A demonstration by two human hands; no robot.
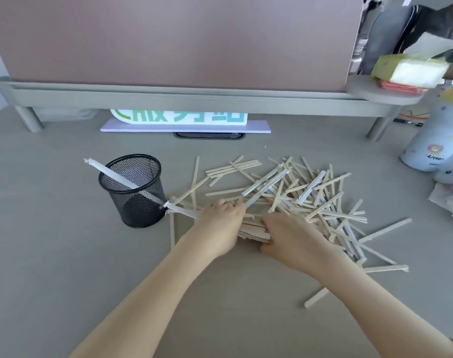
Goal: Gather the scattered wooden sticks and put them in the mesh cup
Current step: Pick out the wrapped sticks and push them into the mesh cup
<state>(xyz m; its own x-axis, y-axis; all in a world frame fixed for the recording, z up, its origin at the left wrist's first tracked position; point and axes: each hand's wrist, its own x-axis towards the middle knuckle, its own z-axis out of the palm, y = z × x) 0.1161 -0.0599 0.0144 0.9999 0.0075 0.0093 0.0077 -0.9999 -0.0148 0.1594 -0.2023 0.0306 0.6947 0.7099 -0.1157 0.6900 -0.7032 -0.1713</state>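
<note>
Left of centre, the black mesh cup [132, 189] stands upright on the grey desk [52, 254], one paper-wrapped stick [112, 175] leaning in it so far. Just right of the cup, my left hand [217, 228] is curled around one end of a bundle of sticks [251, 231] at centre frame, and my right hand [295, 241] is clamped on the other end. Right of that, the messy pile of wooden sticks [310, 195] sprawls toward the right edge, some still in wrappers. Upper right, a tissue pack [411, 71] sits on a shelf.
</note>
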